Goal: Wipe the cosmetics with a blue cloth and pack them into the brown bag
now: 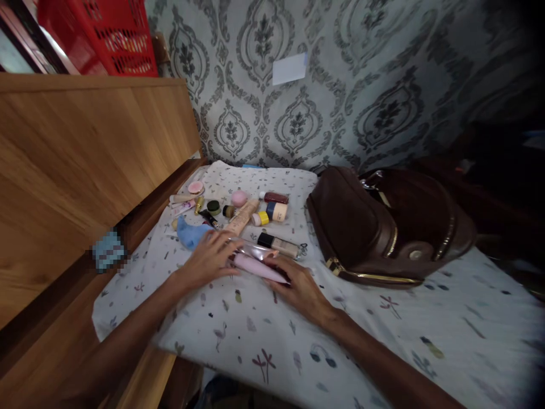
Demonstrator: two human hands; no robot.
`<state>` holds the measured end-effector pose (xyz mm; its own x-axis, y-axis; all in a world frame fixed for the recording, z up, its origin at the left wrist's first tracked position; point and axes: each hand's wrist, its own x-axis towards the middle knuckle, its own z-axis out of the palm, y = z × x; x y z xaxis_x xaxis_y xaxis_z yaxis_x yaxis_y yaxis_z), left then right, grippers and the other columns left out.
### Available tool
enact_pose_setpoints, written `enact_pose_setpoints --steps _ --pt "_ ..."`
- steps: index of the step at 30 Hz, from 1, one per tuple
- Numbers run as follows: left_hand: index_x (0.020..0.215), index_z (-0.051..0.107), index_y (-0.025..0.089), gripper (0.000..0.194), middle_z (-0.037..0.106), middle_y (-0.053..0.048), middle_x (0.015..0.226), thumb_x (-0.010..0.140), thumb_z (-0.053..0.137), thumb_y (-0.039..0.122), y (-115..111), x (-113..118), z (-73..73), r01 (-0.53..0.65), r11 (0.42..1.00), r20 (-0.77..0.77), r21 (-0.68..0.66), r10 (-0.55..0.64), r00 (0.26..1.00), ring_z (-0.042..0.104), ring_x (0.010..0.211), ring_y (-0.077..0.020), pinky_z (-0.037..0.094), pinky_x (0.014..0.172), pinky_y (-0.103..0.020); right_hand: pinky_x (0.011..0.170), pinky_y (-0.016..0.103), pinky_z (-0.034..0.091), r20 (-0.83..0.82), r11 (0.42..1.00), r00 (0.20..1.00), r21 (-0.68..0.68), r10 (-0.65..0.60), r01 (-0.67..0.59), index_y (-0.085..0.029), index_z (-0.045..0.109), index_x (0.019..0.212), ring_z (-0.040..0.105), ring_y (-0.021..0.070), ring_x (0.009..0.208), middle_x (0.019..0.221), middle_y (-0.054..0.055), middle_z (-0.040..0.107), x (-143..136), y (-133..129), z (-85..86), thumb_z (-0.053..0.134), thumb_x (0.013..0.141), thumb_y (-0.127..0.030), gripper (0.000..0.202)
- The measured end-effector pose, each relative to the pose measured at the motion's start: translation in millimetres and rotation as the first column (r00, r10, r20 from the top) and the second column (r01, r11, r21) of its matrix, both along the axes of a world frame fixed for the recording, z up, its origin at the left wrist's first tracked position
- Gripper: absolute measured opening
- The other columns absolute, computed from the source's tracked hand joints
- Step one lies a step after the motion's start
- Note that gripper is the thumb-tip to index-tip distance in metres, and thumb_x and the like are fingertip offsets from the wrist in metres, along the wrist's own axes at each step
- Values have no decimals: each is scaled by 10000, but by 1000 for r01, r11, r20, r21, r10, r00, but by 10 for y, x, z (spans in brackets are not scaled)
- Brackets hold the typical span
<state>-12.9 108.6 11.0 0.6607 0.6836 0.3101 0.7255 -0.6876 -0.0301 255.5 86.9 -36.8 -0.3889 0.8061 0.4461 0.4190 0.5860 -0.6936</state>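
Observation:
A pale pink tube [259, 268] lies crosswise between my two hands, with a shiny silver-and-clear package [255, 250] along its far side. My left hand [209, 255] is at the left end, its fingers over the package and its thumb on the near side of the tube. At the other end, my right hand [300, 284] curls around the tube's tapered tip. Just beyond the hands are a blue cloth-like item [191, 232], a peach tube [244, 217] and a black-capped foundation bottle [279, 245]. My fingers cover both ends of the pink tube.
Farther back lie a pink sponge [239, 197], a dark red bottle [276, 197], a yellow-banded bottle [260, 218], a green-lidded jar [213, 207] and a pink compact [196, 187]. An unzipped brown bag [361, 227] stands right. A wooden panel [93, 153] rises left, near a red basket [121, 40].

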Motion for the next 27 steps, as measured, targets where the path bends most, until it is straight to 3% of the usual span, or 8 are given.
enact_pose_setpoints --steps 5,9,13,15,17,21,24,27 --pt "1434 421 125 630 452 -246 1487 947 510 515 131 -641 -175 -464 882 25 89 463 886 428 1374 -375 381 1081 -568 955 410 562 24 1000 1000 -9 14 -14 -231 640 1185 683 261 1100 1186 99 703 8 -11 24 680 853 -282 338" --pt "1122 612 187 340 667 -143 1148 979 422 430 112 -865 -209 -491 871 37 22 490 871 597 1124 -309 484 957 -473 1010 434 525 10 1000 1000 -13 24 -24 -225 628 1197 640 269 1172 1213 111 675 18 -10 11 728 834 -353 398" --pt "972 597 209 271 659 -91 938 995 381 372 1 -718 12 -527 839 280 138 477 833 617 926 -268 504 859 -413 1020 436 515 5 1000 1000 -23 21 -20 -214 623 1211 627 262 1176 1227 117 655 20 -7 -11 706 851 -354 395" --pt "1013 585 208 227 663 -91 980 991 413 353 -89 -492 130 -444 878 356 181 363 861 615 962 -260 501 882 -406 1023 444 512 16 1000 1000 -25 16 -16 -206 616 1222 622 263 1180 1232 123 649 16 -10 -17 692 854 -320 393" --pt "1083 585 200 199 676 -101 1031 983 442 296 -189 -186 179 -240 955 359 177 164 919 623 992 -248 505 908 -401 1021 452 514 18 1000 1000 -17 13 -13 -201 597 1246 626 266 1174 1230 129 651 12 -15 -25 682 850 -288 414" --pt "1205 592 254 290 668 -93 1231 953 465 187 -332 412 28 178 984 153 21 -179 972 605 1187 -283 462 1038 -484 1054 464 495 -10 999 999 29 42 -42 -213 503 1363 605 271 1235 1316 141 618 19 -23 -50 654 826 -213 558" --pt "1283 556 289 354 620 -94 1344 963 438 195 -341 578 -144 172 984 39 -45 -171 985 553 1292 -315 448 1057 -510 1093 478 463 11 998 998 32 57 -58 -212 446 1421 549 288 1313 1394 158 570 29 -30 -59 667 796 -183 664" --pt "1336 514 238 391 595 -131 1376 963 421 170 -293 455 -224 138 990 -40 4 -138 990 545 1290 -311 463 1037 -489 1081 469 476 17 999 999 -6 40 -40 -215 426 1439 572 274 1284 1393 150 575 24 -38 -57 652 833 -196 647"
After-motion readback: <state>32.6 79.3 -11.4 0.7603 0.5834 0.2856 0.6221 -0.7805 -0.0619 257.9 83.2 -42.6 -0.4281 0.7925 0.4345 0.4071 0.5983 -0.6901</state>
